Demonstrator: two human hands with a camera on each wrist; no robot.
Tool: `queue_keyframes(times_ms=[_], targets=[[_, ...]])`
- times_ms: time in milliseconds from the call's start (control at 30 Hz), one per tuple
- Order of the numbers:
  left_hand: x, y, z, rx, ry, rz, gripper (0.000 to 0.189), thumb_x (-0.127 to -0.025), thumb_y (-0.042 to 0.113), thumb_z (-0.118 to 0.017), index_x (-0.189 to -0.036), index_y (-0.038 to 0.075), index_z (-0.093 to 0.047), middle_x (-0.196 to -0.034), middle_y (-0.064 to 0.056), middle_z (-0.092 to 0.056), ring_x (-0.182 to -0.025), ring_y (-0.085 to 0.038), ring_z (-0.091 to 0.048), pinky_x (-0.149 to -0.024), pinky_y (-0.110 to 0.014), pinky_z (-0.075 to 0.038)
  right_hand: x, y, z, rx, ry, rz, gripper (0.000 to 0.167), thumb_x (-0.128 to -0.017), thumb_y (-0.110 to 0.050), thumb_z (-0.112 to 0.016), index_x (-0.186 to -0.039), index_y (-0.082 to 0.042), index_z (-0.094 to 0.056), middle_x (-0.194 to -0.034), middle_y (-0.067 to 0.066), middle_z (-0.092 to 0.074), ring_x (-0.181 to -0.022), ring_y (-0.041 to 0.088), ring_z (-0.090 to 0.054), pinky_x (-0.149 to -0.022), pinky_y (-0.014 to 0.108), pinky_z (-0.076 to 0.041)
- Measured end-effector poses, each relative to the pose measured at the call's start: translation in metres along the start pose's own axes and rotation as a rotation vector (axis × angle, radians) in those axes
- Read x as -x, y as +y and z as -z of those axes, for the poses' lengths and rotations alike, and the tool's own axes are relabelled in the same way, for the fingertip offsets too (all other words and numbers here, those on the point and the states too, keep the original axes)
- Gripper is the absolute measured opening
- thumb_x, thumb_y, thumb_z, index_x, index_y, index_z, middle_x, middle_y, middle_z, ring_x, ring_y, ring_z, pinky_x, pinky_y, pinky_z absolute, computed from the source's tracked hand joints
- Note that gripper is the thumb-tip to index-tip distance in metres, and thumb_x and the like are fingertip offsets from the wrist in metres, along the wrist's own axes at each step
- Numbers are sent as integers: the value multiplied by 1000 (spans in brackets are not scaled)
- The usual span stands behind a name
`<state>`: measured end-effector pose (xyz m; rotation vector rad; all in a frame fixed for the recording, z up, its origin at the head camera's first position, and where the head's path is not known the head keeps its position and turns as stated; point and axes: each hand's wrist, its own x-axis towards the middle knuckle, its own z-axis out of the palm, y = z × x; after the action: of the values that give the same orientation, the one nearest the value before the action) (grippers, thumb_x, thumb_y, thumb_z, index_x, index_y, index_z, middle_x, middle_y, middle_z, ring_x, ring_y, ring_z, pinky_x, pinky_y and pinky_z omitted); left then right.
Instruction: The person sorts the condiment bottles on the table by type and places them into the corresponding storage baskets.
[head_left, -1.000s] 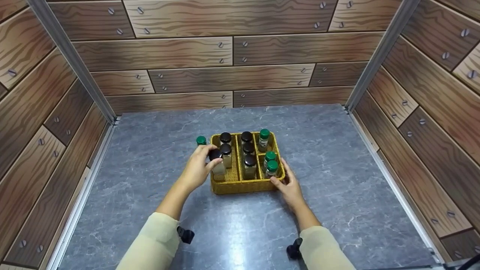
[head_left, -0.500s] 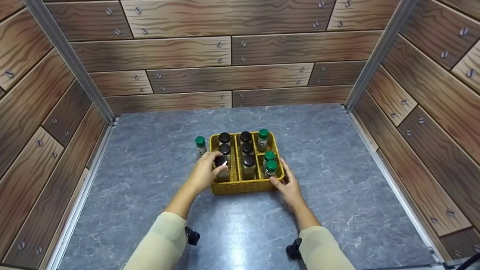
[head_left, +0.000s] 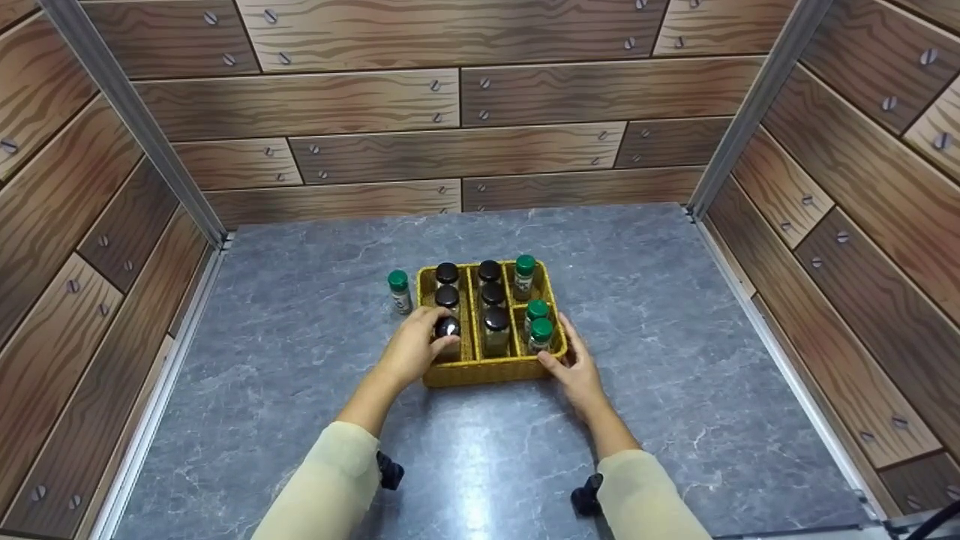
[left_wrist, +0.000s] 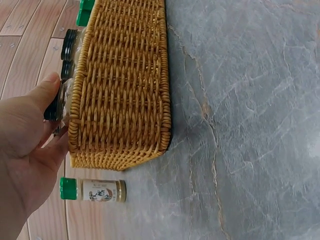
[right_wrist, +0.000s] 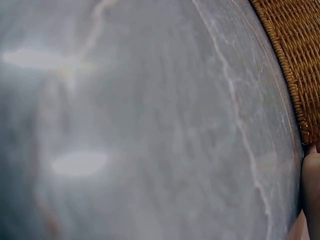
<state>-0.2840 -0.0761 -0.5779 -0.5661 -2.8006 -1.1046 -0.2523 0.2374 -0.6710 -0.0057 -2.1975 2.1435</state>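
Note:
A yellow-brown wicker basket [head_left: 480,373] with dividers stands on the grey marbled tabletop. My left hand [head_left: 409,349] holds a black-capped spice jar [head_left: 448,328] between thumb and fingers, inside the front of the basket's left compartment. Two more black-capped jars [head_left: 447,295] stand behind it. In the middle compartment is a row of black-capped jars [head_left: 496,334]. Green-capped spice bottles [head_left: 540,330] occupy the right compartments, two in front and one behind. My right hand [head_left: 581,379] grips the basket's front right corner, thumb at the front and fingers along the side.
Outside the basket, to its left, a green-capped bottle [head_left: 400,292] stands upright on the tabletop [head_left: 300,315]. Wood-patterned panels [head_left: 375,157] enclose the table at the back and both sides.
My left hand has moved right and toward me, lowering the black-capped jar into the basket's left compartment. The green-capped bottle outside has come into fuller view. My right hand keeps its place.

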Motion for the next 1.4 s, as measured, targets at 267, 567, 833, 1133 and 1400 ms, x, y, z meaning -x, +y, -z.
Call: queue_keyframes(times_ms=[267,567,833,1133,1400], targets=[[-2,-3,0,-16,7,-20,45,-96,29,-82,-133,6,-70,-134,-20,-70,-125,-39,-69,-111,-53,-57,0,0,0,0,-1,-8,83,-103,-7,-73,-173,-20,-30,-179,14,-28,-162,32,-34,-132,38,-32],[-6,-11,0,10,81,-59,45,-87,26,-90,-126,6,-77,-123,-18,-78,-117,-37,-74,-103,-50,-61,-1,0,-1,-5,2,-8,84,-102,-6,-74,-173,-19,-30,-179,14,-29,-161,32,-35,-124,21,-35],[-6,-15,-2,22,114,-79,45,-85,27,-92,-124,8,-79,-120,-16,-79,-114,-35,-75,-103,-49,-62,0,0,-1,5,7,2,83,-102,-6,-74,-172,-19,-31,-179,15,-29,-161,35,-36,-135,52,-27],[-6,-15,-2,0,105,-66,46,-84,28,-93,-123,9,-78,-120,-14,-80,-113,-33,-76,-100,-48,-63,0,-2,-1,-13,1,-5,83,-103,-4,-72,-173,-16,-30,-180,14,-27,-163,32,-32,-136,50,-23],[-3,-18,0,56,54,-11,53,-85,33,-92,-131,12,-76,-126,-11,-79,-116,-30,-75,-101,-45,-63,0,-1,-1,17,12,-7,83,-102,-7,-74,-172,-18,-31,-179,14,-28,-162,32,-35,-130,32,-32]])
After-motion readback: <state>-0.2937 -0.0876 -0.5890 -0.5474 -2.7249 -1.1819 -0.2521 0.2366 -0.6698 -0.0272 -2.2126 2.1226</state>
